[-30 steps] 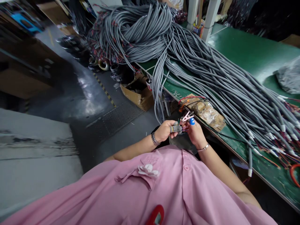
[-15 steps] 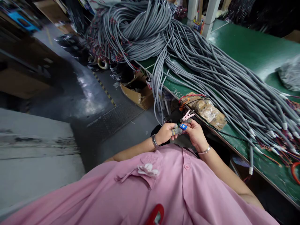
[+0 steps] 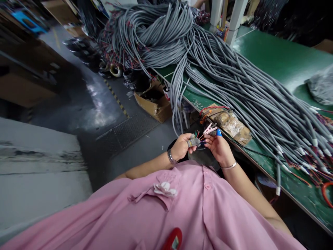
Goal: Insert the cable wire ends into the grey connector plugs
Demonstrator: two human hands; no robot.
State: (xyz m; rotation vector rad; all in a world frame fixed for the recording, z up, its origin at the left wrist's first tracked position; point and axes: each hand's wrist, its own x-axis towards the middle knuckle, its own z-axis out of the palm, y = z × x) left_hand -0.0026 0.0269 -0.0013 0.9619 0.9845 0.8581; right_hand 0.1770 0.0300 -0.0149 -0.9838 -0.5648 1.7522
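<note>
Glare streaks the dim floor [image 3: 99, 104] and green tabletop [image 3: 270, 52]; left edge blurs.

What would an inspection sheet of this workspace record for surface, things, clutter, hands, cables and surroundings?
Surface: green table, scuffed near its edge.
Things: thin coloured wires; pink clip beside the right hand.
Clutter: brown block at the table edge.
Hands: left hand pinches the wires; right hand's grip unclear.
Cables: grey cables heaped along the table, some hanging over its edge.
Surroundings: open cardboard box on the floor.
</note>
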